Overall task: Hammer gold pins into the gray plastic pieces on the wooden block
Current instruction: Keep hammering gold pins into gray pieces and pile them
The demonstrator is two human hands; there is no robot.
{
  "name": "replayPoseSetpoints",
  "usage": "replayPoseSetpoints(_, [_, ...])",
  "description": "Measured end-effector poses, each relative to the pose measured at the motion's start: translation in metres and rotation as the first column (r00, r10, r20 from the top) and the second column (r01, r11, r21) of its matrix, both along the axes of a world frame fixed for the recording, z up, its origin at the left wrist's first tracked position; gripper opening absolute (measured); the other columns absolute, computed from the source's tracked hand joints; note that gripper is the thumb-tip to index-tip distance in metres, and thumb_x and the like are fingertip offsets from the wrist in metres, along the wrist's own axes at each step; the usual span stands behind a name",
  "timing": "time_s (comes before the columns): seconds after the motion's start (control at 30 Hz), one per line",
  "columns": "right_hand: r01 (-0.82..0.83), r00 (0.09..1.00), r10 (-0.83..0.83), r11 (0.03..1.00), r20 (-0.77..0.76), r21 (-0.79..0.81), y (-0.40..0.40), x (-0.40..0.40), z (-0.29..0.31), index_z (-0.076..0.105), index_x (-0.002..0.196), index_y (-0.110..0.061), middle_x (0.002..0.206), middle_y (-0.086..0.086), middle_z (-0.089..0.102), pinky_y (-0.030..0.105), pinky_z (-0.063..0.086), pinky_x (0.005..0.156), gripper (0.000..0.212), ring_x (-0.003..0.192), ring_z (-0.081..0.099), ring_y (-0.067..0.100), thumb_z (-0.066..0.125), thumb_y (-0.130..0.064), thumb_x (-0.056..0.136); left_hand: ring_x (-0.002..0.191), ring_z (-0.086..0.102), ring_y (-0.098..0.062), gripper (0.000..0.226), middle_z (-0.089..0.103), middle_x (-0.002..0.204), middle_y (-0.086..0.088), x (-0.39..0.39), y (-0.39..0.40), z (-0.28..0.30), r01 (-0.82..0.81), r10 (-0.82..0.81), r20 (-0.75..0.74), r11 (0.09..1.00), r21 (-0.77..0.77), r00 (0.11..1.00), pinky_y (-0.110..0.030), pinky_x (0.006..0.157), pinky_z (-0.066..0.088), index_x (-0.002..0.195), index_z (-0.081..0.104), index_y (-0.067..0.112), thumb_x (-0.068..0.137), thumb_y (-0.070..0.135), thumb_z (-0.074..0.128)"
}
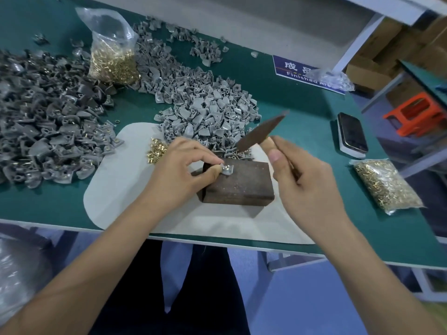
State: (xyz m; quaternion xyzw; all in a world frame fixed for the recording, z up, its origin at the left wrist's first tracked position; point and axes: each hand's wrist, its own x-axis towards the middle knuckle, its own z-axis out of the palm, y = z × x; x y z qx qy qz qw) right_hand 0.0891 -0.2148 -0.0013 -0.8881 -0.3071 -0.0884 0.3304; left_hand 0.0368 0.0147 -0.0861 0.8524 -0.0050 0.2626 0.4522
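Small gray plastic piece (pixel 228 169) with a gold pin in it sits on the dark wooden block's (pixel 238 183) far left corner, pinched there by the left hand (pixel 183 165)

The right hand (pixel 301 175) grips the handle of a dark-headed hammer (pixel 261 134), its head raised and blurred above the block. The block rests on a pale gray mat (pixel 125 180) on the green table (pixel 302 117). Loose gold pins (pixel 156 151) lie just left of the left hand, with a heap of gray plastic pieces (pixel 210 117) behind
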Motion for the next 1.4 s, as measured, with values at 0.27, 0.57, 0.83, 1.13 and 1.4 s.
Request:
replayPoseSetpoints(0.27, [0.048,0.998,-0.047,0.999,0.048,-0.021,-0.002,-0.003,-0.002,0.061,0.129,-0.037,0.091,-0.027,0.064,0.013,0.040,0.067,0.030,0.079,0.060,0.003,0.045,-0.046,0.106,0.103,0.053,-0.011,0.012,0.066,0.095,0.023,-0.001,-0.002,0.001,-0.023,0.022,0.024,0.999,0.047,0.999,-0.021,0.090,0.037,0.095,0.078,0.033,0.086,0.040,0.074])
replayPoseSetpoints(0.57, [0.194,0.973,-0.206,0.974,-0.102,-0.113,-0.018,0.001,-0.011,0.052,0.127,-0.060,0.102,-0.025,0.071,0.032,0.051,0.076,0.029,0.094,0.065,0.010,0.041,-0.058,0.101,0.105,0.052,-0.008,0.009,0.065,0.095,0.024,-0.004,-0.003,0.001,-0.030,0.029,0.027,0.999,0.041,0.999,-0.023,0.090,0.037,0.095,0.075,0.038,0.086,0.041,0.074])
replayPoseSetpoints(0.83, [0.431,0.868,-0.492,0.813,-0.065,-0.392,-0.039,0.013,-0.040,0.054,0.147,-0.031,0.113,0.012,0.054,0.041,0.040,0.079,0.056,0.104,0.052,0.039,0.046,-0.006,0.098,0.105,0.054,-0.010,0.008,0.067,0.097,0.022,-0.003,-0.001,0.003,-0.006,0.006,0.010,1.000,0.027,1.000,-0.017,0.093,0.033,0.092,0.077,0.032,0.085,0.035,0.076])
replayPoseSetpoints(1.13, [-0.024,0.999,0.019,0.994,0.045,0.107,0.024,-0.009,-0.020,0.075,0.111,-0.023,0.101,-0.009,0.071,0.033,0.048,0.094,0.020,0.103,0.061,0.015,0.074,-0.020,0.092,0.102,0.054,-0.017,0.010,0.068,0.098,0.008,-0.016,-0.010,0.013,-0.135,0.110,0.149,0.975,0.174,0.983,-0.028,0.092,0.041,0.099,0.078,0.018,0.091,0.023,0.075])
replayPoseSetpoints(1.4, [-0.203,0.979,0.203,0.978,0.012,0.051,0.105,-0.032,-0.029,0.081,0.099,-0.027,0.094,-0.012,0.071,0.041,0.050,0.084,0.012,0.095,0.061,0.015,0.078,-0.025,0.088,0.103,0.054,-0.014,0.013,0.065,0.101,0.010,-0.075,0.029,0.008,-0.318,0.299,0.135,0.936,0.152,0.945,-0.020,0.094,0.038,0.103,0.076,0.020,0.091,0.021,0.073])
